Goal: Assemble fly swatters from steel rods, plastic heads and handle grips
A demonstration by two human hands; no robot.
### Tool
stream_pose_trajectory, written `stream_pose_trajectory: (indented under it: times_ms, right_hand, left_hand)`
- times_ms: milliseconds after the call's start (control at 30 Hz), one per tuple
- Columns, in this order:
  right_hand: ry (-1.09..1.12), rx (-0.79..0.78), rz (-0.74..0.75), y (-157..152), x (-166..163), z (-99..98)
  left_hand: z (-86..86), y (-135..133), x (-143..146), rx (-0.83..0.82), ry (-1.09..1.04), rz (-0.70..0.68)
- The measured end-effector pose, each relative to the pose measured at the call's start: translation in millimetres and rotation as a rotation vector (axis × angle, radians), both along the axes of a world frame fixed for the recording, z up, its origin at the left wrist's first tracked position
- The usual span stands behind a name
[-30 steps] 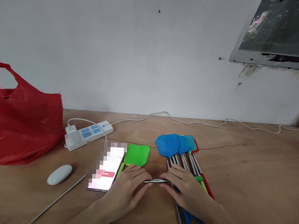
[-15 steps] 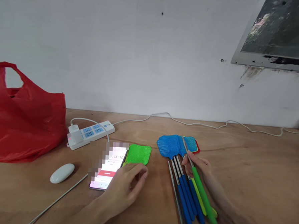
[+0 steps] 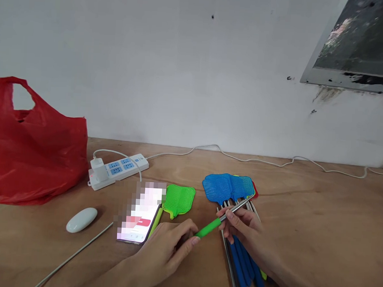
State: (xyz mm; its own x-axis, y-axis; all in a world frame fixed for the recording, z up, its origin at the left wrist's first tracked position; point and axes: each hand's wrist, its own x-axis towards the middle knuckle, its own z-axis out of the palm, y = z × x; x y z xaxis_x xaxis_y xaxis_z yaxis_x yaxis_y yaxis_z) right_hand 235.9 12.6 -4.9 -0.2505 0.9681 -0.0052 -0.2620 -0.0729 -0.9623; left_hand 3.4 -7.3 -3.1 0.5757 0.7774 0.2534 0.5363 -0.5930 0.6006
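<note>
Noted from beside the brown wooden tabletop (image 3: pixel 319 218), twelve o'clock taken as straight toward the plain white wall (image 3: pixel 150 73). Both hands are on a slim, bright-green handle (image 3: pixel 209 228) meeting a thin, tapered silver metal rod (image 3: pixel 241 204). In my judgement, the pair is best held in one straight line, with pressure along the axis and none sideways, since bending could strain the join. How deep the rod sits cannot be told from here. Left hand (image 3: pixel 170 247): thumb and fingers pinching the handle's near end; from that grip the handle points to about two o'clock. Right hand (image 3: pixel 243 225): thumb and fingertips pinching the rod just past the join, its narrow tip projecting beyond them, also toward two. A flat, squarish green mesh head (image 3: pixel 178 199) lies at twelve o'clock from the left hand; overlapping blue mesh heads (image 3: pixel 218 187) lie at eleven from the right.
</note>
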Motion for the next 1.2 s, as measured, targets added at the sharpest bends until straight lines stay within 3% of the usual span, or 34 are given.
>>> stream_pose_trajectory:
  times_ms: [233, 367, 533, 700, 1000, 1200]
  right_hand:
    - [0.103, 0.002, -0.333, 3.7, 11.8, 12.9]
    - [0.152, -0.008, -0.481, 7.8, 17.4, 13.2]
    - [0.067, -0.020, -0.441, 6.4, 14.6, 7.7]
    - [-0.021, 0.022, -0.425, 1.7, 10.2, 9.1]
    - [-0.123, 0.098, -0.392, 2.4, 8.1, 10.9]
    - [-0.132, 0.085, -0.364, 3.6, 9.2, 1.7]
  left_hand:
    - [3.6, -2.6, 2.3, 0.012, 0.043, -0.012]
    - [1.2, -2.1, 1.0, 0.130, 0.111, 0.027]
    - [1.6, 0.3, -1.8, 0.335, 0.209, 0.228]
    - [6.3, 1.8, -5.3, 0.324, 0.445, 0.349]
    - [-3.7, 3.5, 0.4, 0.165, 0.647, 0.309]
    - [-7.1, 5.1, 3.1, 0.132, 0.606, 0.221]
